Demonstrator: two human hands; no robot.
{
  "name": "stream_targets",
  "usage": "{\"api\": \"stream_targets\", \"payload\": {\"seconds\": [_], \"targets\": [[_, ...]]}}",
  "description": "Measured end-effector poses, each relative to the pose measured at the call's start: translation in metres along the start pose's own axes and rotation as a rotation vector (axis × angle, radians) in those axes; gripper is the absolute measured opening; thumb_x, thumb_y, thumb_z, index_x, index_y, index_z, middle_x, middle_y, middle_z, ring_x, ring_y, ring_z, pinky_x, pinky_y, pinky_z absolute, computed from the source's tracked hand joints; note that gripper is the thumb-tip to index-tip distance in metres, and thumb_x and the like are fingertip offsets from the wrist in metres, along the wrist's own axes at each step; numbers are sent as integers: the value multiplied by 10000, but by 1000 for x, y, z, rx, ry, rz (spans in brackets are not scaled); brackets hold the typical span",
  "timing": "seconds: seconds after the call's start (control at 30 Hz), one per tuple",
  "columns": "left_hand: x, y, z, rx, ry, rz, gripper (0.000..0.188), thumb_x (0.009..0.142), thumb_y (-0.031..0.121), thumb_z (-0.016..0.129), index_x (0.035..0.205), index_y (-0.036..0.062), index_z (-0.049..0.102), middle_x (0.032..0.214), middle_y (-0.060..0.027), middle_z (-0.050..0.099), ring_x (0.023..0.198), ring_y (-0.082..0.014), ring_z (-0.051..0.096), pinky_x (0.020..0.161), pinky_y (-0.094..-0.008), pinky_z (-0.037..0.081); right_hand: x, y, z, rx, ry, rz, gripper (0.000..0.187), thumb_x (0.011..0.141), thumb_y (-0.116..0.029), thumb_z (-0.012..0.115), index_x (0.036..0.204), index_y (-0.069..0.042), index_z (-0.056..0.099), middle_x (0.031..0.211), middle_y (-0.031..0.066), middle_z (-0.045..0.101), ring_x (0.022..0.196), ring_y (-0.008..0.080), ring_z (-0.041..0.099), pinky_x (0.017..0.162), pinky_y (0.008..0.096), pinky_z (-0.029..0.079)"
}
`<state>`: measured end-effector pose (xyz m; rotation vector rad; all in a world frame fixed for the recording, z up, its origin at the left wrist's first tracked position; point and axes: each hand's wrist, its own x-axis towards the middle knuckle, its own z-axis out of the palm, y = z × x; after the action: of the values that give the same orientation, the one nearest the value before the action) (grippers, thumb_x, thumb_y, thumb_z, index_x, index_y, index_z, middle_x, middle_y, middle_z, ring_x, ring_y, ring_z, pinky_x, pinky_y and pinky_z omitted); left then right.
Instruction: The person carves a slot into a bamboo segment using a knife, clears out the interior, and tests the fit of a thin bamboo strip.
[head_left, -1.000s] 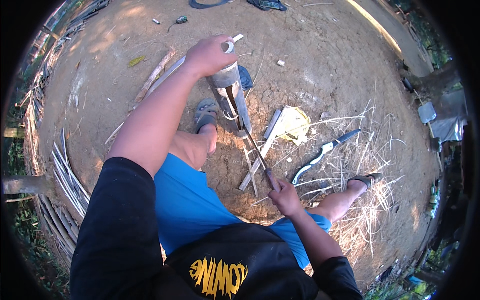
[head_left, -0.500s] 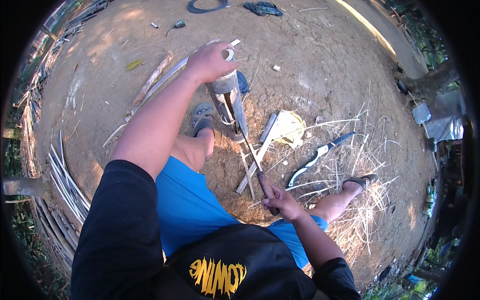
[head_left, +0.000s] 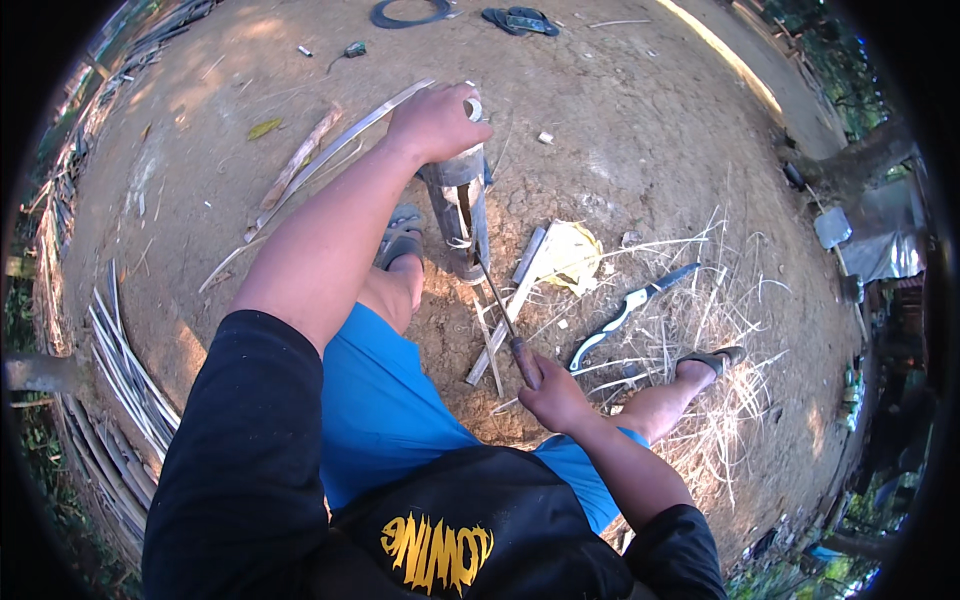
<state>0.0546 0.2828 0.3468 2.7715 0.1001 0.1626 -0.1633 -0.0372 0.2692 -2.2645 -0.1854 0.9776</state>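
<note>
A greyish bamboo tube (head_left: 449,205) stands tilted in front of me, with a long dark slot cut down its side. My left hand (head_left: 432,124) is wrapped over its upper end, beside the round open mouth. In my right hand (head_left: 555,393) is the wooden handle of a thin-bladed knife (head_left: 497,298). The blade points up and away from me, its tip at the lower part of the tube by the slot. Whether the tip touches the bamboo I cannot tell.
A saw (head_left: 632,312) with a pale handle lies right of the knife, among thin shavings (head_left: 715,400). Bamboo strips (head_left: 500,345) and a yellow crumpled piece (head_left: 572,255) lie near the tube. Farther off are flip-flops (head_left: 521,20) and a dark coil (head_left: 410,12). More strips (head_left: 130,360) lie left.
My right hand has moved slightly forward with the knife and turned, its back now showing more. My left hand has shifted a little to the right on the tube's top.
</note>
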Motion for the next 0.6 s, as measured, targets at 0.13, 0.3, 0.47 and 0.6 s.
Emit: {"api": "stream_targets", "payload": {"seconds": [0.13,0.3,0.47,0.6], "targets": [[-3,-2,-2,-23,-8,-2,667,795,491,687,1363,148,617,1345,-132,648,1247,-326,609,1037,-460,494,-1,3,3,-25,33,-39,627,812,-206,640,1383,14,508,1049,341,664,997,494,653,892,509,501],[-6,-12,6,-51,59,57,602,781,451,704,1316,183,638,1340,-129,644,1250,-338,598,1037,-454,486,9,17,-3,139,-41,0,467,797,-193,678,1194,25,564,836,201,648,770,319,662,730,422,515],[-6,-2,7,-74,66,69,556,774,429,704,1274,191,654,1283,-136,665,1207,-340,615,1000,-456,496,1,11,-3,775,-112,20,195,808,-109,687,932,-5,578,700,28,556,577,109,536,538,283,422],[-3,5,5,-70,47,86,620,769,455,691,1321,178,641,1301,-132,662,1231,-339,608,1021,-460,498,-14,2,7,782,-86,-22,203,820,-105,701,927,-24,549,683,33,557,563,120,522,541,273,420]]}}
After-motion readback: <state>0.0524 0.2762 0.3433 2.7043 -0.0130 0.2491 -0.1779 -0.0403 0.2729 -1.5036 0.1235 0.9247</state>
